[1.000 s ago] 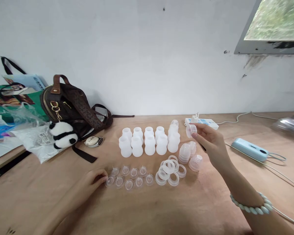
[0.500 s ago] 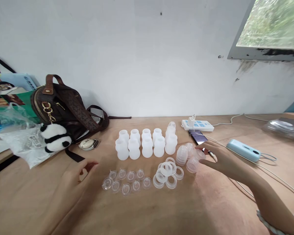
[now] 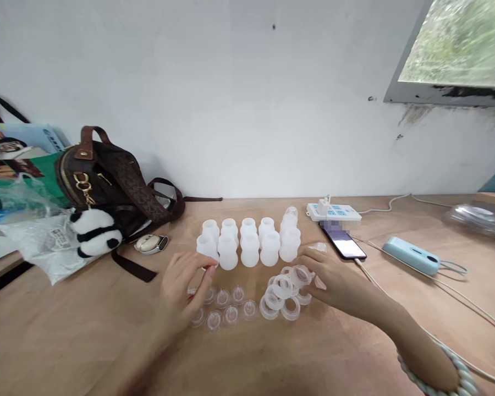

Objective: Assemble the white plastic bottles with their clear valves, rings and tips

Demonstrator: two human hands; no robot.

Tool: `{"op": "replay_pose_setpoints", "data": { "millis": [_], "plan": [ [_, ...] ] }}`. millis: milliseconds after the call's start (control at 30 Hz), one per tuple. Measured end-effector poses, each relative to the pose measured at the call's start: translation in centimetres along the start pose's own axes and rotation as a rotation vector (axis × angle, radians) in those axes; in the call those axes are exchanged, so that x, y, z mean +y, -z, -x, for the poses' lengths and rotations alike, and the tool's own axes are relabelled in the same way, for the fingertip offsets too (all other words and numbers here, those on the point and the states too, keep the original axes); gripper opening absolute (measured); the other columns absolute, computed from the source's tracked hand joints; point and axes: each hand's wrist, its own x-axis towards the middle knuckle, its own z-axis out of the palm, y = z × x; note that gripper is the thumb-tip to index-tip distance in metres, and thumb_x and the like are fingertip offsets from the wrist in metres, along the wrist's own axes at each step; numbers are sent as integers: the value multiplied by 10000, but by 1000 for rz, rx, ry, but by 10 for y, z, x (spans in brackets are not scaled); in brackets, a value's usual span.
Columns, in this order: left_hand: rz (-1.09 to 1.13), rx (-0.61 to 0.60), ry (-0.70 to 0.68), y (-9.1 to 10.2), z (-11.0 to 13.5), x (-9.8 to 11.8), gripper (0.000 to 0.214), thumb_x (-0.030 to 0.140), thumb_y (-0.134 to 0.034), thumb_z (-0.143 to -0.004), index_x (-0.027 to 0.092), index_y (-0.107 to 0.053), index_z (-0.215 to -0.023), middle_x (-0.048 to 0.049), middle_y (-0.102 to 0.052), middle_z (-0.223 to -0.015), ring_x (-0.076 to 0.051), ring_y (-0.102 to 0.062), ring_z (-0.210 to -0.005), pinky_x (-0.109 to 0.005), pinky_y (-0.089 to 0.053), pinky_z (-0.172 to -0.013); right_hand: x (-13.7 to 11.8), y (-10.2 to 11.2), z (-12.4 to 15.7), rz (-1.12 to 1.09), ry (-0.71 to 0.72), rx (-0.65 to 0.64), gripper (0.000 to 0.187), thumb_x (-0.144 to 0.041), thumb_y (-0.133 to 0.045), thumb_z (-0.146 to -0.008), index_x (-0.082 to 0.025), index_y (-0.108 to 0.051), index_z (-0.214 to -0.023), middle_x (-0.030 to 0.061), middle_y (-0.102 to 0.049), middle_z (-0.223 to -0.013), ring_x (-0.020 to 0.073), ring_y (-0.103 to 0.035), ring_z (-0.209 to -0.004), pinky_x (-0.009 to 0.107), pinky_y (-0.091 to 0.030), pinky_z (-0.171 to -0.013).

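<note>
My left hand (image 3: 186, 283) hovers by the front left white bottle (image 3: 207, 246), fingers curved, thumb apart; I see nothing held in it. It partly hides the clear plastic nipples (image 3: 231, 314) lying in loose rows below. My right hand (image 3: 324, 275) is closed at the upper right of a heap of translucent rings (image 3: 290, 309). A clear ring-shaped piece (image 3: 302, 275) is at its fingertips. Clear dome caps (image 3: 318, 247) show partly behind that hand, mostly hidden. Several white bottles stand open in two rows; a clear dome (image 3: 291, 211) tops a back right one.
Behind the right hand lie a charging phone (image 3: 343, 241), a power strip (image 3: 334, 211) and a light blue device (image 3: 411, 256); cables run along the right. At the left are a brown backpack (image 3: 103, 170) with a panda charm (image 3: 95, 233), a plastic bag (image 3: 41, 236) and a watch (image 3: 150, 243).
My left hand has moved right to the bottles and nipples. My right hand has moved left from the dome caps to the rings, uncovering the phone, with a ring-shaped piece now at its fingertips.
</note>
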Motion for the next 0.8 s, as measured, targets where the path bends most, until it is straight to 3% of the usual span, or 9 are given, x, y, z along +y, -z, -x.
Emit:
{"op": "replay_pose_setpoints", "data": {
  "millis": [167, 467, 800],
  "plan": [
    [-2, 3, -30, -1, 8, -4, 153, 65, -521, -923, 206, -580, -923, 29, -671, -756, -153, -616, -667, -306, -428, -687, 3, -9, 17, 151, -116, -76, 119, -117, -686, -840, -185, -641, -927, 79, -711, -984, 287, -700, -906, 407, -579, -724],
    [-44, -11, -129, -4, 9, -2, 151, 53, -500, -926, 182, -578, -921, 4, -688, -738, -151, -620, -639, -305, -411, -665, 16, -59, 20, 283, 58, 102, 469, 91, -552, -663, -164, -602, -1054, 78, -727, -948, 274, -716, -822, 368, -579, -652],
    [-44, -27, -144, -6, 14, -6, 161, 39, -517, -920, 184, -577, -952, -2, -695, -751, -160, -654, -667, -308, -411, -669, 16, -64, 11, 325, 116, 195, 461, 107, -517, -662, -167, -548, -1031, 65, -694, -875, 255, -694, -761, 342, -556, -598]
  ]
}}
